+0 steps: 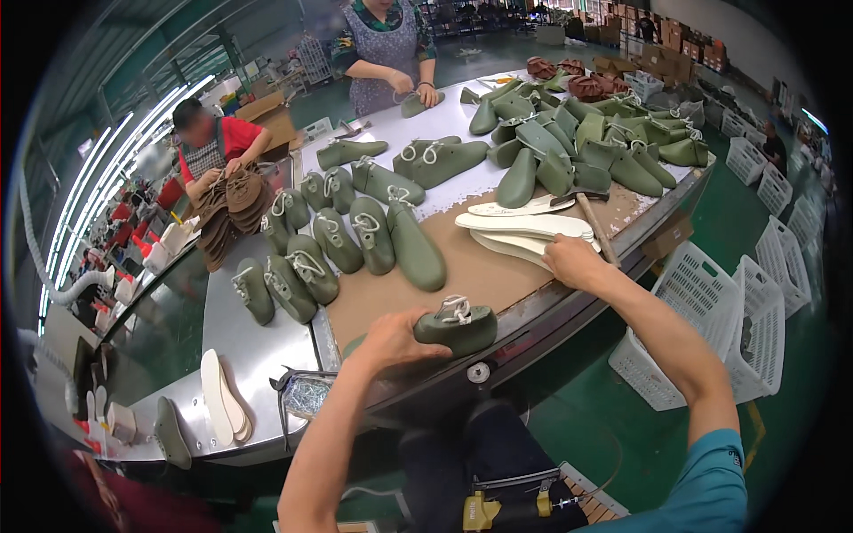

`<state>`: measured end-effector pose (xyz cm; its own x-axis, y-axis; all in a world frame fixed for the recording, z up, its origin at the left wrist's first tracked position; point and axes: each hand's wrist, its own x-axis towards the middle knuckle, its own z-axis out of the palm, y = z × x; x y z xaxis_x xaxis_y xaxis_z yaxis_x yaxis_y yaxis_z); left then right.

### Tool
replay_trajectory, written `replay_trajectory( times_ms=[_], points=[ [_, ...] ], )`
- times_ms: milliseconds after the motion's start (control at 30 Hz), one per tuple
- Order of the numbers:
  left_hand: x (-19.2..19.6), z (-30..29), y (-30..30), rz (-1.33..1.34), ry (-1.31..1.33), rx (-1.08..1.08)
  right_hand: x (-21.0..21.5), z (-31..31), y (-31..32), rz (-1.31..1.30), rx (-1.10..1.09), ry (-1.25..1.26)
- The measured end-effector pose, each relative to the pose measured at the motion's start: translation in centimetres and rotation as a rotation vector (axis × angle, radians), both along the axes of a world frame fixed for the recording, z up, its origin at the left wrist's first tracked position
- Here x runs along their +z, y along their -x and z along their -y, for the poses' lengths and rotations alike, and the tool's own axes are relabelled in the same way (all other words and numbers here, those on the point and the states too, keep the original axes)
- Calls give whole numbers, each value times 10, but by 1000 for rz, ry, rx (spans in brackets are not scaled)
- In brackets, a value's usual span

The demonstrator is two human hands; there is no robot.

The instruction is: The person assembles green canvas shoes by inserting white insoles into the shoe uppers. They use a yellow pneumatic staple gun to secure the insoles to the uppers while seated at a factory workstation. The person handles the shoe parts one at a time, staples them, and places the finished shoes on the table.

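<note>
Beyond teal sleeve (706, 480), clasps green last (466, 332) in left grip (394, 340) near surface (506, 289) edge, presumably for steadiness, and pinches cream insoles (511, 223) by one end in right grip (573, 262).

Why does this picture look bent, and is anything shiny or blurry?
Head view: the lens bends straight lines near the rim; glare brightens the silvery metal tabletop; the person in red has a blurred head; the green, white-corded shoe form in the left hand looks crisp.

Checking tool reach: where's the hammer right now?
Head view, right of centre: the hammer lies with its head by the piled shoe lasts, its handle running past the white insoles toward the right hand.
</note>
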<state>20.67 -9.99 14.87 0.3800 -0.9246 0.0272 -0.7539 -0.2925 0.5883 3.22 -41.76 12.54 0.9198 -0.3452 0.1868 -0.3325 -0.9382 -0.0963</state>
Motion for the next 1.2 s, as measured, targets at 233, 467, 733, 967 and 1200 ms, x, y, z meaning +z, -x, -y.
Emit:
replay_trajectory(
  times_ms=[233,467,733,967,1200],
  points=[
    [-1,0,-1,114,-57,-7,26,-20,-12,619,-64,-7],
    [6,-5,16,70,64,-43,15,-68,-11,559,-65,-1083],
    [-4,-7,17,183,167,58,14,-78,-6,382,4,-1315],
    [6,-3,-1,59,-95,-15,5,-72,-5,391,-5,-1295],
    [25,-12,-49,178,-241,-138,-32,-64,-8,596,-20,-1369]
  ],
)
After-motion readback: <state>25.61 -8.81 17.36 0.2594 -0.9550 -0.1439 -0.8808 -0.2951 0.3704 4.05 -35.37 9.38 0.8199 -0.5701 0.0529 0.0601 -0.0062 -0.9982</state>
